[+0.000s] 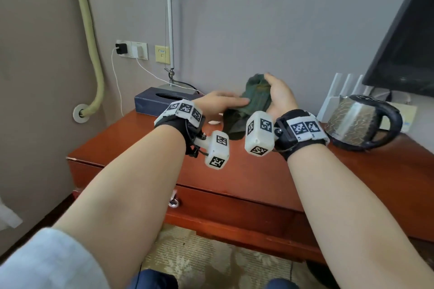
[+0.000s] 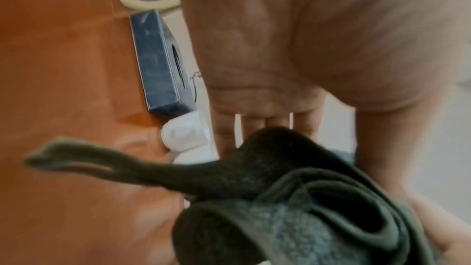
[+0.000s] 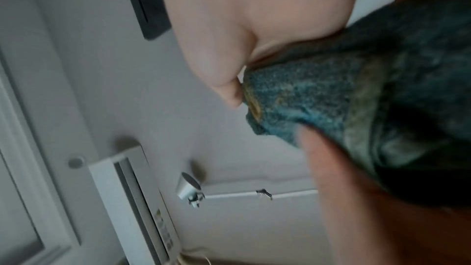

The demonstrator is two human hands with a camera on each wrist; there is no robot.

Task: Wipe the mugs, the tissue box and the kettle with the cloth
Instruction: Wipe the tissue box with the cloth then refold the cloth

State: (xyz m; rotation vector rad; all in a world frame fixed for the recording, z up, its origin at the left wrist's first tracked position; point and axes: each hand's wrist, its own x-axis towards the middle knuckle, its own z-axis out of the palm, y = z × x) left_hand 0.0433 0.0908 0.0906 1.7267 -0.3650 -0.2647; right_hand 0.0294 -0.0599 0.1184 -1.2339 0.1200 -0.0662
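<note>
The dark blue tissue box lies flat at the back left of the red-brown surface, its slot facing up and its long axis running left to right along the wall; no tissue can be seen in the slot. The kettle stands at the right, handle toward the right edge. Between them, above the surface, the green cloth is bunched into a rough upright roll with one loose end hanging down. The right hand grips the cloth's upper part, thumb and fingers curled round it. The left hand lies flat against the cloth's left side, fingers straight and pointing right, touching it.
</note>
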